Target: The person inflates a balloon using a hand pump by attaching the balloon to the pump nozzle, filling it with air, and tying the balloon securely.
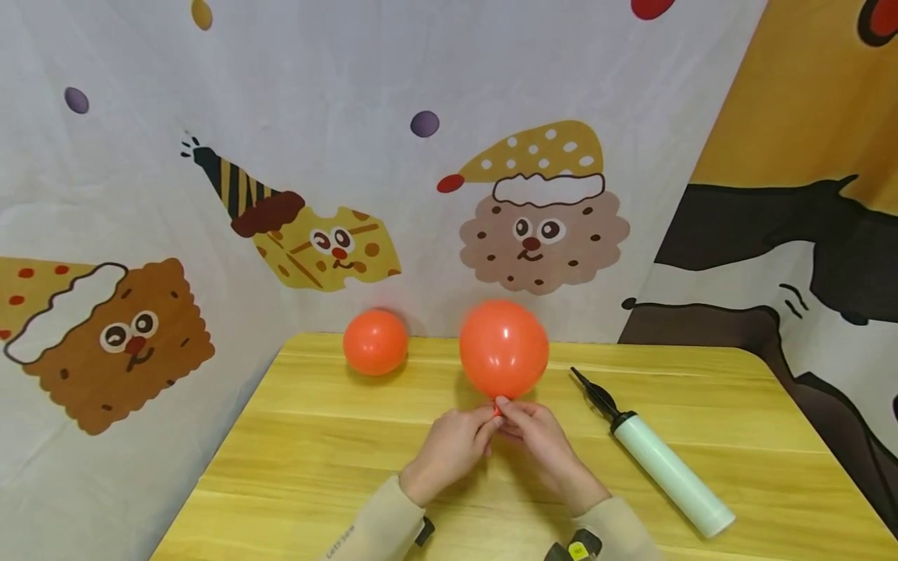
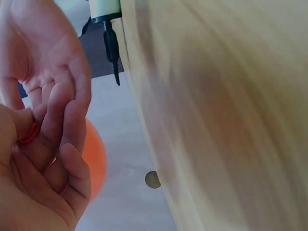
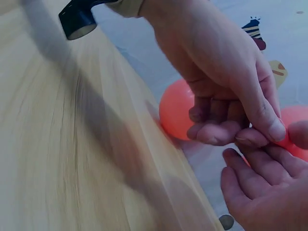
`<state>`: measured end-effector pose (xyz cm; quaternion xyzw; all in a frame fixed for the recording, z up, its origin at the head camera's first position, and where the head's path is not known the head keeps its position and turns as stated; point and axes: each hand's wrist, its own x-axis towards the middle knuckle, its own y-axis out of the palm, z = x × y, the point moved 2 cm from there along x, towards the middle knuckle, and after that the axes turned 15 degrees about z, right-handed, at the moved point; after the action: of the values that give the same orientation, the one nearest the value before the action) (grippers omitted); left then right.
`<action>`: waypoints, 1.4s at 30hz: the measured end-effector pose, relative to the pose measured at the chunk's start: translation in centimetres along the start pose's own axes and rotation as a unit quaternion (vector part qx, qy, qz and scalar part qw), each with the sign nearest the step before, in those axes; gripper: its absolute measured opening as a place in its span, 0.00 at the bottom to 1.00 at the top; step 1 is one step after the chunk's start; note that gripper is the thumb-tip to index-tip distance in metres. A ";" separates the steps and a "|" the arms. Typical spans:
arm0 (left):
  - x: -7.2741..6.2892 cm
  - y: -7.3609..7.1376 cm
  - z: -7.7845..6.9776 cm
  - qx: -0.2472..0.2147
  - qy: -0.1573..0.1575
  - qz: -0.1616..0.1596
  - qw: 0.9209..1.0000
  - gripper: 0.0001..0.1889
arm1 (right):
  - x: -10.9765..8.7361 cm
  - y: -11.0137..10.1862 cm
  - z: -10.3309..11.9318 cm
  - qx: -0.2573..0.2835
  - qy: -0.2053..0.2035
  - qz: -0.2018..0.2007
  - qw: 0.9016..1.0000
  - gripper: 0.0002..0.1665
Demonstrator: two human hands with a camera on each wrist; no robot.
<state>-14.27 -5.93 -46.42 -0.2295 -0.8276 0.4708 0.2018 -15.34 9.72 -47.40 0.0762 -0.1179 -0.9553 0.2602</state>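
An inflated orange-red balloon (image 1: pixel 503 348) stands upright above both hands, its neck (image 2: pixel 30 134) pointing down between them. My left hand (image 1: pixel 452 444) pinches the neck with thumb and curled forefinger. From the other side, my right hand (image 1: pixel 543 444) pinches it too, thumb just under the balloon's base. The fingertips of the two hands meet there and hide most of the neck. In the right wrist view, the left hand (image 3: pixel 221 72) is above and the right hand (image 3: pixel 269 178) below, with part of the held balloon (image 3: pixel 296 113) behind the fingers.
A second inflated orange-red balloon (image 1: pixel 375 343) rests at the table's back left. To the right of my hands lies a pale green hand pump (image 1: pixel 673 471) with a black nozzle. Behind the wooden table (image 1: pixel 295 452) hangs a cloth (image 1: pixel 337 86) printed with cartoon figures.
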 end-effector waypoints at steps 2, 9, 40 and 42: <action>-0.1 0.2 -0.1 -0.013 0.001 -0.004 1.000 0.12 | 0.0 0.0 0.0 0.018 -0.002 -0.021 1.000 0.23; -0.5 0.8 -0.4 -0.057 0.000 0.008 0.998 0.17 | 0.1 -0.4 0.0 0.090 -0.007 -0.070 0.993 0.20; -2.0 1.4 -3.2 0.100 0.036 -0.034 0.994 0.22 | -0.1 -0.8 1.9 0.016 -0.005 -0.001 1.000 0.14; -2.1 0.9 -2.8 0.110 0.054 -0.046 0.991 0.20 | -0.1 -1.2 1.7 -0.046 0.012 -0.015 0.999 0.15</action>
<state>-10.86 -4.77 -46.09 -0.1927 -0.7682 0.5365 0.2912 -16.17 11.10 -46.05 0.0771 -0.0695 -0.9624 0.2509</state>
